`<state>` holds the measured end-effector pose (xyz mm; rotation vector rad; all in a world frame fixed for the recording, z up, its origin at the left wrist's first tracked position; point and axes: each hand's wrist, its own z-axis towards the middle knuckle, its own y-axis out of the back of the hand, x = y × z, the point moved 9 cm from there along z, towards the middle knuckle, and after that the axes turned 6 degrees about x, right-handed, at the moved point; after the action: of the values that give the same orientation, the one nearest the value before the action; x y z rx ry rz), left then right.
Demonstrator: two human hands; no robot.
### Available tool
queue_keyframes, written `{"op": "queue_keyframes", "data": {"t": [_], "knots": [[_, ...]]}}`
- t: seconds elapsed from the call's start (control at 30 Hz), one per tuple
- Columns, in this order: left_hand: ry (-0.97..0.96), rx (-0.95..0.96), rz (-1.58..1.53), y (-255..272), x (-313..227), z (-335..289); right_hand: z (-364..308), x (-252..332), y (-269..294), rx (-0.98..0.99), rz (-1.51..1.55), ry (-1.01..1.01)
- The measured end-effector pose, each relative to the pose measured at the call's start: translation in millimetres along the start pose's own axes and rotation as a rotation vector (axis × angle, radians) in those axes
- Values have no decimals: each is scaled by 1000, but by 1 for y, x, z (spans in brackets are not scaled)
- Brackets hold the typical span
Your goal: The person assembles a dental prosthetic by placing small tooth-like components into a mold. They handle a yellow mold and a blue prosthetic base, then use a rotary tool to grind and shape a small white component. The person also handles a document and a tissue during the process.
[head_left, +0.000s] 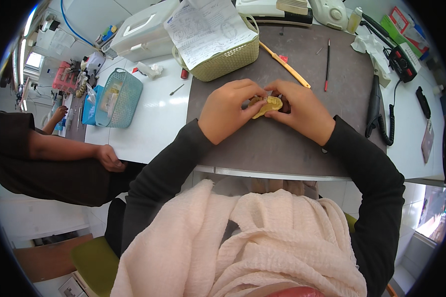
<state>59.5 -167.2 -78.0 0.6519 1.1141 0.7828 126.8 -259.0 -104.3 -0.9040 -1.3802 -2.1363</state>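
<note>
Between both hands, over the brown mat, is a yellow dental cast with a row of teeth along its edge. My left hand closes on its left side, thumb and fingers bent round it. From the right, my right hand grips the other side with thumb and curled fingers. The fingers hide part of the cast, and I cannot make out whether anything small lies between them. Just beyond my right hand lies a knife-like tool with a yellow-orange handle.
A green basket with a paper sheet stands at the back. A thin black brush, a black handpiece with coiled cord and a control box are to the right. A blue basket and a co-worker's hand are left.
</note>
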Motion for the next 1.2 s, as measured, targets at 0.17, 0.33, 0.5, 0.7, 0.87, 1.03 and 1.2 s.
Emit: {"op": "queue_keyframes", "data": {"t": [0.17,0.33,0.5,0.7,0.87,1.03,1.2], "knots": [[-38,-11,18,-1,1,-4,1,2,-3,69,-1,-52],[-33,-138,-112,29,-11,4,1,-2,-1,70,101,-111],[56,-513,-128,117,25,-2,0,-10,-2,68,74,-118],[117,-942,62,168,96,-24,8,-7,-2,98,90,-161],[223,-589,-79,144,150,-14,8,-11,1,59,57,-133],[242,-536,-157,136,156,-10,11,-12,2,91,41,-215],[197,-454,-192,127,157,-6,14,-10,9,-3,-42,-147]]}}
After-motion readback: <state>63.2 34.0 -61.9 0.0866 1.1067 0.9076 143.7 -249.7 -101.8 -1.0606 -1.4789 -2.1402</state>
